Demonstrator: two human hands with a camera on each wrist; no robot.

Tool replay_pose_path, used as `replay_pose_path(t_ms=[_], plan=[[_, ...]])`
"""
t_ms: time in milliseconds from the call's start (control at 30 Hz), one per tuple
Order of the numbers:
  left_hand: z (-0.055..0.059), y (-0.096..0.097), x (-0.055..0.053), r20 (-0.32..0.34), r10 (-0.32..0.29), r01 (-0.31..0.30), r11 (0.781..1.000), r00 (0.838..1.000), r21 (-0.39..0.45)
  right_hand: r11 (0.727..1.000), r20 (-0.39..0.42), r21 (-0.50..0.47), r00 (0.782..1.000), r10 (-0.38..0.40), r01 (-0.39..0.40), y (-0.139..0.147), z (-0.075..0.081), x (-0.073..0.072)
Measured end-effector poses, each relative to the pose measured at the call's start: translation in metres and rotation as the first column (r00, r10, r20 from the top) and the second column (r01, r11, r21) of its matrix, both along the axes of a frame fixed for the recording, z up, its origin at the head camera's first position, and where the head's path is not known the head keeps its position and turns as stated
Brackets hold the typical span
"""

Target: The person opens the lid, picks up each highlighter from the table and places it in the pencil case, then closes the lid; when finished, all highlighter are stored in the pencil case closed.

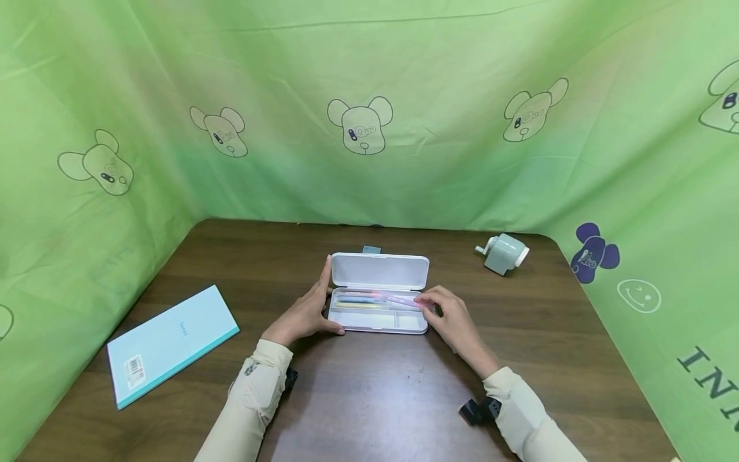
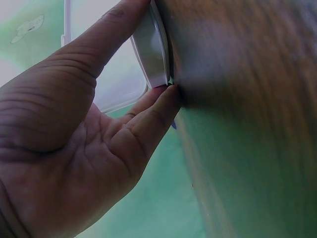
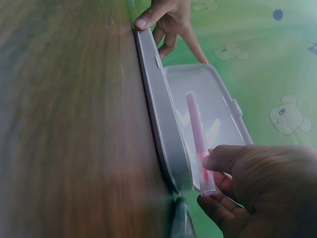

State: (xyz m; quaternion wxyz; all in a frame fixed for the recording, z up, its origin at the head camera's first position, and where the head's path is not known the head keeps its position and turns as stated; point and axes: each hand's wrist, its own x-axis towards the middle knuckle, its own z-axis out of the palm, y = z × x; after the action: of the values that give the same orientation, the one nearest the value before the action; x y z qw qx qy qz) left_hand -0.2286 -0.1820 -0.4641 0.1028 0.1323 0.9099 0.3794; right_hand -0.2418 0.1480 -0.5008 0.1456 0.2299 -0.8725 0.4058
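Note:
A white pencil case [image 1: 364, 320] lies on the table with its lid [image 1: 381, 271] raised. My left hand [image 1: 307, 312] grips its left end, thumb at the front corner and other fingers behind, one finger reaching up beside the lid. Between thumb and fingers, my right hand [image 1: 453, 319] pinches the end of a pink pen [image 3: 196, 124] with a clear cap. The head view shows that pen slanting over the right part of the case. Inside lie a blue pen [image 1: 355, 299] and a yellow pen [image 1: 356, 306] in the long rear compartment.
A light blue notebook [image 1: 173, 343] with a barcode lies at the left. At the back right stands a grey-green pencil sharpener [image 1: 504, 253] with a crank. A small blue piece [image 1: 372, 249] shows behind the lid. Green printed cloth [image 1: 450, 186] bounds the table.

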Motion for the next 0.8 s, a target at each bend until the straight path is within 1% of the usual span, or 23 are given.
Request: replay_pose_path(t_ms=[200, 333, 567, 800], plan=[[-0.001, -0.001, 0.000, -0.004, -0.003, 0.003, 1.000, 1.000, 0.004, 0.999, -0.033, -0.001, 0.999, 0.038, -0.038, -0.013, 0.000, -0.004], [-0.001, -0.001, -0.001, -0.003, -0.004, 0.004, 1.000, 1.000, 0.002, 0.999, -0.044, -0.003, 0.998, 0.049, -0.049, -0.020, 0.002, -0.004], [-0.002, -0.001, -0.002, -0.011, -0.002, 0.002, 1.000, 1.000, -0.005, 0.999, -0.037, 0.020, 0.998, 0.049, -0.048, -0.027, 0.001, -0.007], [-0.002, -0.001, -0.001, -0.010, 0.000, 0.000, 1.000, 1.000, -0.004, 0.997, -0.031, 0.015, 0.996, 0.079, -0.079, -0.035, 0.001, -0.009]])
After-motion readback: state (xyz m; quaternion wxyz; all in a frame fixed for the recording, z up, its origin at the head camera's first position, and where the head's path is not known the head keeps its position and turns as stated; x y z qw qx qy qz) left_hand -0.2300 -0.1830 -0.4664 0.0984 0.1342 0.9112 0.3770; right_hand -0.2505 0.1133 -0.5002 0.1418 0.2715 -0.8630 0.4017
